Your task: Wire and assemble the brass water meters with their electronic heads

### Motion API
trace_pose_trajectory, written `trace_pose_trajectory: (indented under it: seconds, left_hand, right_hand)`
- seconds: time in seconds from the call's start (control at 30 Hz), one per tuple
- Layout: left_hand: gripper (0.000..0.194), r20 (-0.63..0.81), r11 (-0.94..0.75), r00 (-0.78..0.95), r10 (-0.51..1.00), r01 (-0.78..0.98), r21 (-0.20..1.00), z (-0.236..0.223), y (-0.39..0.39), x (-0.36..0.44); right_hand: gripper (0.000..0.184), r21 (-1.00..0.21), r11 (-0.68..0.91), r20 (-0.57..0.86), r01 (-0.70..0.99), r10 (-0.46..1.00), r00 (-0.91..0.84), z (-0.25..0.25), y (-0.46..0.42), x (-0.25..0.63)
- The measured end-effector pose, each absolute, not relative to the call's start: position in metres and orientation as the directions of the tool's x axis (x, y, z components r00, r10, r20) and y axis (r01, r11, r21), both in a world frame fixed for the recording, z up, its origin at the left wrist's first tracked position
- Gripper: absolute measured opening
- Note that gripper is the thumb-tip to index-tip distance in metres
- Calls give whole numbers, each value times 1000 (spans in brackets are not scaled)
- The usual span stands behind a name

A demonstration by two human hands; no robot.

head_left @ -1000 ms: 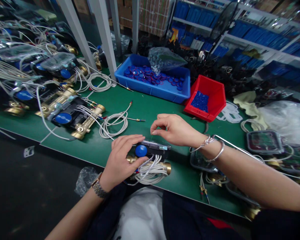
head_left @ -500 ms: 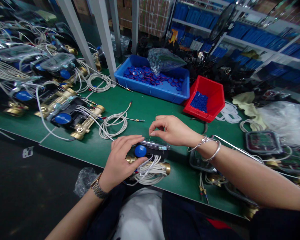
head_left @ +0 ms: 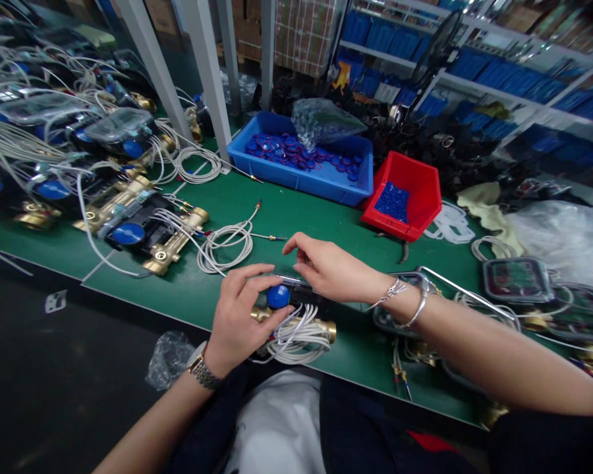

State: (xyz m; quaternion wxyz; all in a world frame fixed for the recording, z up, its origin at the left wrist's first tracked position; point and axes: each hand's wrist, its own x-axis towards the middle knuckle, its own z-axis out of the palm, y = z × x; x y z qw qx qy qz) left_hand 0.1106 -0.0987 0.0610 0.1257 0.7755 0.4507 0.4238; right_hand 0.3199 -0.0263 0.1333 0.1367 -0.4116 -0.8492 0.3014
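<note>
On the near edge of the green bench lies a meter with a black housing, a blue round cap, a brass pipe body and a bundle of white cables. My left hand grips its left end, thumb and fingers on either side of the cap. My right hand is over the housing's right part and hides it. Its index finger and thumb are apart, with nothing visible between them.
Behind stand a blue tray of blue discs and a red bin of small blue parts. Similar meters with coiled cables crowd the left. More units with clear covers lie at right. Grey posts rise behind the bench.
My right thumb and index finger, pinched around a thin green strand earlier, have parted. That hand has shifted slightly left and lower over the housing. My left hand still grips the meter.
</note>
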Motion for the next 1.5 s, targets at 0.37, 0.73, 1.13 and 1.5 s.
trace_pose_trajectory:
  seconds: [0.37,0.73,1.13,1.5]
  left_hand:
    - [7,562,-574,208,801,535,620,76,-96,118]
    - [8,254,-273,107,961,243,931,93,-114,129]
    - [3,359,-384,137,923,322,865,106,-121,139]
    - [9,557,-560,142,818,416,717,116,-124,150]
  right_hand:
    - [19,-593,459,-18,661,814,-581,149,-33,332]
    - [17,-993,-97,-83,-63,978,-193,152,-102,359]
    - [19,-883,-227,-122,-410,956,-266,118,-134,334]
    - [22,-883,-253,-137,-396,944,-299,119,-135,332]
